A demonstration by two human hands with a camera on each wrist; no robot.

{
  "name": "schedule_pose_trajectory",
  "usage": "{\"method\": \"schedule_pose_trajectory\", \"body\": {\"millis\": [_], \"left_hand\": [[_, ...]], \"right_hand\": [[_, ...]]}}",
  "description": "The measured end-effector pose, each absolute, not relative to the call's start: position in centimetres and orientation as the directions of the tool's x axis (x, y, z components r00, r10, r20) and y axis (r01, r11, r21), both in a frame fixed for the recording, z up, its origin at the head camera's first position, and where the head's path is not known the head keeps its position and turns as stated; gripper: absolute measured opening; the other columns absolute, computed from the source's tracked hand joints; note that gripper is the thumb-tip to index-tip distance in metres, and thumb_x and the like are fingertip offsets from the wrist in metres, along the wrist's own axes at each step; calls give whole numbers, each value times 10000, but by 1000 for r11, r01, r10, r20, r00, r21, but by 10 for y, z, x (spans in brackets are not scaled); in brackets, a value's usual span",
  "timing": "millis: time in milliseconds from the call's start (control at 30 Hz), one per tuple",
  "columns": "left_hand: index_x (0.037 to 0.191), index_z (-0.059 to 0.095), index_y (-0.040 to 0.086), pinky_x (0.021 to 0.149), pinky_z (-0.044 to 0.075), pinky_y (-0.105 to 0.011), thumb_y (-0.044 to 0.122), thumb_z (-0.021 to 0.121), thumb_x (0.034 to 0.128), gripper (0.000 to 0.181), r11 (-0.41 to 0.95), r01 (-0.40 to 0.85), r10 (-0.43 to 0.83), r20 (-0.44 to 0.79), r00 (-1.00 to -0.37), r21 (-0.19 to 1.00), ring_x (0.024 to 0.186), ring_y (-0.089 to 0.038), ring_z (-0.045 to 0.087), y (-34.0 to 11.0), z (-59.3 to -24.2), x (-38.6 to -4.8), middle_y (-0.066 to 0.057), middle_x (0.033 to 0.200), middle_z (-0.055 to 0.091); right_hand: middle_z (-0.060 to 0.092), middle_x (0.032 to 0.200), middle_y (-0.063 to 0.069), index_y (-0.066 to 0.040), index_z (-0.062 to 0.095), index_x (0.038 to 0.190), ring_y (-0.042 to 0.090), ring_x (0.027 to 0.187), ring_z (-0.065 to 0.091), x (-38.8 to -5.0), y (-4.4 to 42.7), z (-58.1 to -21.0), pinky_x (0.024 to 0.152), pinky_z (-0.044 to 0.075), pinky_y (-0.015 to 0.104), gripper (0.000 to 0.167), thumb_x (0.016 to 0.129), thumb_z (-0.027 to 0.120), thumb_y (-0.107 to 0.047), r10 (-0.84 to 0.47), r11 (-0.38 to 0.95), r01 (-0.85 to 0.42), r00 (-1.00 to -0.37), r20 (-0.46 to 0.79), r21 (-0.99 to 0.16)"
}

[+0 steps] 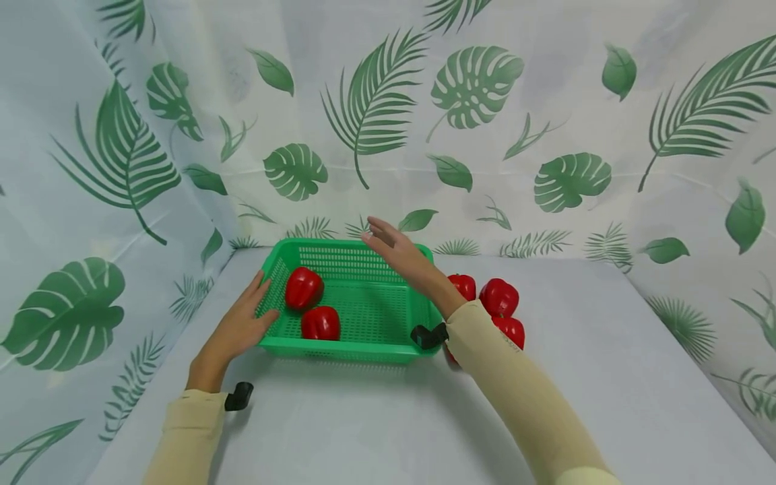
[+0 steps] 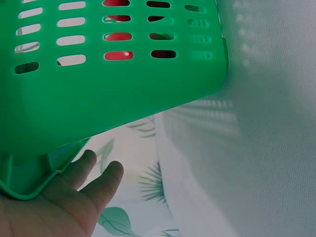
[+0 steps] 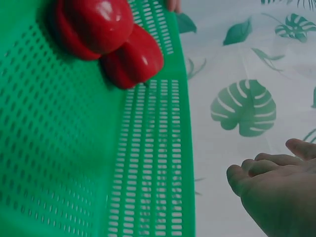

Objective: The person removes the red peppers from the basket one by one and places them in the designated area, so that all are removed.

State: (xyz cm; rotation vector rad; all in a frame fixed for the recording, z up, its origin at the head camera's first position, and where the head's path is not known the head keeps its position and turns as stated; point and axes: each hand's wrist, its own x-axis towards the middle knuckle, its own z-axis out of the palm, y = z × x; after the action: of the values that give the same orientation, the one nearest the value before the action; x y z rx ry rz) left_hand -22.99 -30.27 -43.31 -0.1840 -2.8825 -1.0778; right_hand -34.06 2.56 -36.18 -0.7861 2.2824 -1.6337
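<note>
Seeing the right hand (image 1: 403, 254) hang mid-frame, grip loose and empty. Outside peppers (image 1: 500, 297) sit to its lower right, way nearer it than the left hand (image 1: 238, 323), whose straight fingers touch the left rim of the basket (image 1: 364, 349). Inside peppers (image 1: 304, 288): centre-left.

Open room inside green basket (image 1: 371, 311), red peppers (image 1: 304, 289) blocking its left

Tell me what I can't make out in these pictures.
- Head: one loose red pepper, mostly hidden by the right sleeve.
- Left wrist: peppers inside, glimpsed only through slots in the green basket.
- Right wrist: the left hand, mostly cut off by the top edge.
</note>
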Motion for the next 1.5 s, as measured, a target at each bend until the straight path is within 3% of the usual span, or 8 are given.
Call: {"method": "schedule_pose_trajectory", "body": {"millis": [600, 1000, 1500], "left_hand": [[1669, 228, -68, 1246, 129, -699, 156, 551, 1071, 715, 749, 124, 76, 102, -992, 651, 1611, -471, 77, -304, -437, -232, -200, 1783, 47], [1666, 234, -70, 1252, 125, -685, 148, 554, 1066, 714, 747, 118, 65, 105, -992, 654, 1613, -465, 75, -305, -439, -233, -200, 1782, 48], [1660, 260, -71, 1250, 154, -679, 156, 552, 1056, 708, 742, 123, 57, 122, -991, 659, 1613, -460, 100, -304, -435, -230, -207, 1779, 79]], "right_hand": [[319, 1737, 46, -212, 318, 1705, 259, 1578, 319, -362, -35, -376, 1241, 328, 524, 759, 1072, 589, -531, -578, 207, -211, -815, 55, -955], [312, 1743, 77, -160, 308, 1709, 279, 1590, 295, -373, -60, -403, 1243, 329, 513, 804, 1062, 614, -527, -607, 289, -179, -794, -36, -941], [378, 1704, 132, -90, 371, 1676, 339, 1557, 339, -382, -80, -428, 1230, 347, 538, 766, 1057, 637, -454, -682, 325, -194, -726, -87, -925]]}}
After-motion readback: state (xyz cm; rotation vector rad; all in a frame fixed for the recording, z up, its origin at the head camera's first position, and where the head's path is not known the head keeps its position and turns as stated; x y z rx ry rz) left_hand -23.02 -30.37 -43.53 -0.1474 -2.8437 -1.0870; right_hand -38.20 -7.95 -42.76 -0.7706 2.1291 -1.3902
